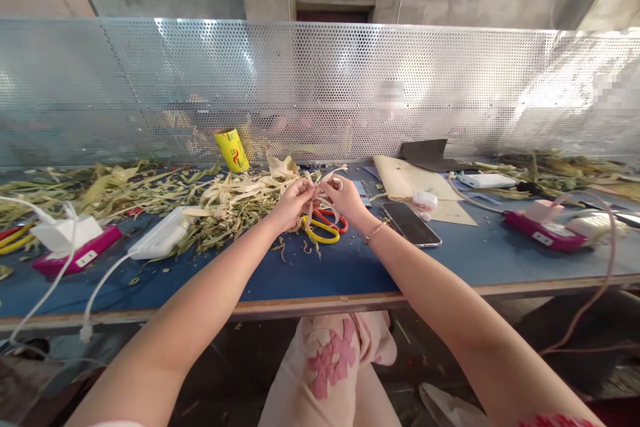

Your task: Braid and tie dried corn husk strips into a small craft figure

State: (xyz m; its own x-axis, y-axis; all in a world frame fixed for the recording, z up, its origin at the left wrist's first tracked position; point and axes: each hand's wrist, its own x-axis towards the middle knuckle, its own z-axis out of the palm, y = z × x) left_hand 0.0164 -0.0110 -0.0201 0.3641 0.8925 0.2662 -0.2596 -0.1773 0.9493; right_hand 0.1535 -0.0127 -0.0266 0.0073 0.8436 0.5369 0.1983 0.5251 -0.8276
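In front of me, above the blue table, my left hand (294,201) and my right hand (347,199) meet, fingertips nearly touching. Both pinch a thin pale strip of dried husk (327,180); its exact ends are hidden by the fingers. Just below them lie scissors with one red and one yellow handle (325,230), their blades out of sight. A heap of dried husk strips (240,197), green to straw-coloured, spreads to the left of and behind my left hand. A bracelet circles my right wrist.
On the left are a white power bank (163,233) and a magenta power strip (77,253) with cables. A yellow cardboard tube (232,149) stands behind the heap. To the right lie a phone (413,224), an earbud case (425,200) and another power strip (545,232). A perforated metal screen (320,90) borders the back.
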